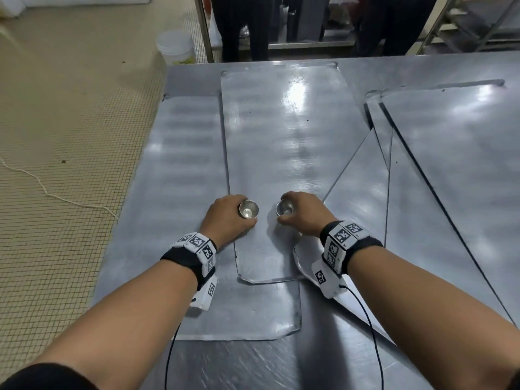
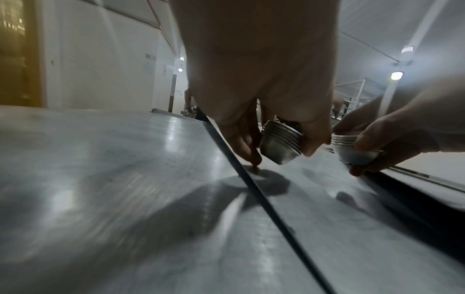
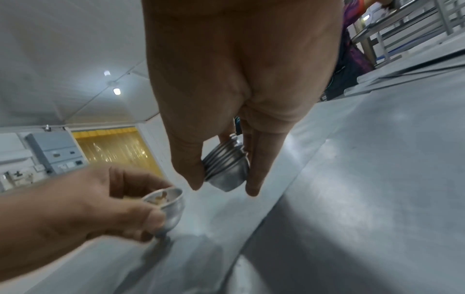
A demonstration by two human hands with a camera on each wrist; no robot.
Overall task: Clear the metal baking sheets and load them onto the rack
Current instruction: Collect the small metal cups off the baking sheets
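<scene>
Commercial bakery or food-production kitchen: big stainless steel worktable (image 1: 281, 367) covered with flat metal baking sheets (image 1: 284, 153), tiled floor (image 1: 56, 136), white plastic bucket (image 1: 176, 47), steel racks (image 1: 478, 26) behind, white panel walls, yellow strip curtain (image 3: 113, 147) in doorway.

Four baking sheets (image 1: 284, 136) (overlapping), two cup stacks (image 1: 248, 209), one bucket (image 1: 176, 47)

baking sheets (image 1: 284, 130) silver-grey | cups (image 1: 248, 209) shiny silver | wristbands (image 1: 197, 249) black, white checker tags | floor (image 1: 56, 136) beige grid
</scene>
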